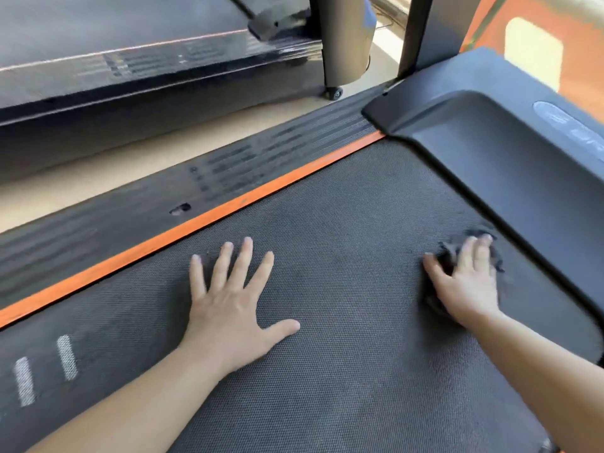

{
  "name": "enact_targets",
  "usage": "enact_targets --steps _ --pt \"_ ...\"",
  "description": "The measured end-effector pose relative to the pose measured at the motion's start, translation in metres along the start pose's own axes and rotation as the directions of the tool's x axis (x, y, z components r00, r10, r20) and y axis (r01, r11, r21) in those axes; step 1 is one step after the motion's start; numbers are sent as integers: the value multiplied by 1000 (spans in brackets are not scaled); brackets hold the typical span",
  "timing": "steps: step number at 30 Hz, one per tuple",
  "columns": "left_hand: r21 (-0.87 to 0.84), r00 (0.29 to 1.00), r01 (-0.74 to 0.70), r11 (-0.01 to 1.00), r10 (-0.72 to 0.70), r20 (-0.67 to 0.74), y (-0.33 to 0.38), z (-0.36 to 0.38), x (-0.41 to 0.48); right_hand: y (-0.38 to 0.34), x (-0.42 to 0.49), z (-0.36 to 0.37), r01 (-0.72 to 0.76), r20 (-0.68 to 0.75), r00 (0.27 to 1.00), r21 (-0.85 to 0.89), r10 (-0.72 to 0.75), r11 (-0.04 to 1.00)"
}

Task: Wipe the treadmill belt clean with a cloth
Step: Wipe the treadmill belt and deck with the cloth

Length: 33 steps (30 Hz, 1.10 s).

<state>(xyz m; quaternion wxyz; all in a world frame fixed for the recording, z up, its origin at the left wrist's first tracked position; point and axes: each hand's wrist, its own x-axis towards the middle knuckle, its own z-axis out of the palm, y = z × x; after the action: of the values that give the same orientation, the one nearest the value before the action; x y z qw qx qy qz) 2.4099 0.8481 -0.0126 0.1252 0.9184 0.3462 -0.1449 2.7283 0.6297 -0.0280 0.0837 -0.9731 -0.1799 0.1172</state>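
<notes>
The person is leaning over the belt point(343, 256), a dark textured surface that is filling most of the view. Of the two hands, the left hand point(228, 308) is lying flat on the belt near its middle, released, with the fingers straight and spread and the thumb pointing out to the right; it is grasping nothing. The right hand point(467, 282) is pressing down on the cloth point(446, 256), a dark bunched rag that is sitting on the belt at its far right, just beside the edge of the black cover point(506, 165). Its fingers are lying mostly straight over the rag and its thumb is spreading out to the left, with folds of the rag showing between thumb and fingers and past the fingertips; this hand is blurred, so finer detail of the hold is not showing. Both forearms are bare. An orange strip point(228, 207) is running along the belt's left edge, and a ribbed black rail point(163, 197) is lying just outside it. Two short white marks point(67, 358) are showing on the belt at lower left. Beyond the rail, a band of pale floor point(98, 178) is separating this machine from a second treadmill point(130, 60), whose small wheel point(334, 93) is resting on the floor.
</notes>
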Motion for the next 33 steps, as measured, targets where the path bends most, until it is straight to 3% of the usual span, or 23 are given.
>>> enact_targets --steps 2,4,5,6,8,9,10,12,13,14,15,17,18,19,21,23,24,26,28,29,30,33 --pt "-19 996 80 997 -79 48 -3 7 -7 -17 -1 3 -262 -8 965 46 262 964" --pt "-58 991 86 995 -79 106 -6 11 -4 -44 -11 6 -337 15 941 85 337 938" --pt "-72 989 75 995 -65 129 -7 11 -2 -57 -18 10 -302 23 953 86 301 950" --pt "-86 987 67 994 -53 152 -8 10 -1 -70 -29 17 -197 26 980 47 196 979" --pt "-96 981 59 994 -40 192 -10 7 0 -92 -67 38 187 50 982 -55 -184 981" --pt "-94 976 53 994 -32 217 -12 4 1 -100 -90 48 413 103 909 -75 -405 908" --pt "-96 968 43 994 -18 250 -13 2 2 -103 -107 53 607 192 787 -65 -587 792" --pt "-118 944 25 993 15 328 -17 -3 5 -97 -99 43 818 371 532 9 -761 576" --pt "-134 933 16 991 34 359 -19 -6 6 -90 -79 36 856 400 471 7 -786 516" --pt "-146 922 8 989 49 383 -20 -7 6 -82 -56 31 856 385 490 -42 -782 515" --pt "-152 916 3 988 58 397 -21 -8 5 -78 -35 26 797 340 591 -105 -732 595" --pt "-137 915 -4 991 59 400 -21 -7 6 -87 -4 19 474 218 872 -149 -438 868" --pt "-126 916 -3 992 54 398 -19 -7 5 -98 2 21 290 173 948 -123 -267 949" --pt "-116 916 -2 993 48 398 -18 -8 5 -112 1 23 154 146 979 -92 -140 984" --pt "-106 918 1 994 41 393 -17 -8 5 -139 -11 31 48 124 991 -40 -42 998" --pt "-99 920 3 995 36 391 -17 -7 5 -154 -42 46 230 83 972 -111 -222 967" --pt "-96 920 4 995 34 390 -17 -7 5 -153 -64 54 390 84 920 -140 -382 910" --pt "-100 920 0 995 39 391 -18 -8 6 -136 -98 62 682 206 729 -145 -653 717" --pt "-126 911 -11 992 62 407 -21 -11 7 -112 -88 47 820 359 550 -58 -754 570" --pt "-141 911 -17 990 74 406 -24 -13 7 -102 -71 39 839 376 517 -44 -769 542" --pt "-142 918 -25 990 79 389 -28 -14 5 -94 -50 32 832 359 538 -79 -763 549" --pt "-32 974 2 999 6 226 -36 -12 -7 -93 0 18 586 298 802 -218 -518 781"
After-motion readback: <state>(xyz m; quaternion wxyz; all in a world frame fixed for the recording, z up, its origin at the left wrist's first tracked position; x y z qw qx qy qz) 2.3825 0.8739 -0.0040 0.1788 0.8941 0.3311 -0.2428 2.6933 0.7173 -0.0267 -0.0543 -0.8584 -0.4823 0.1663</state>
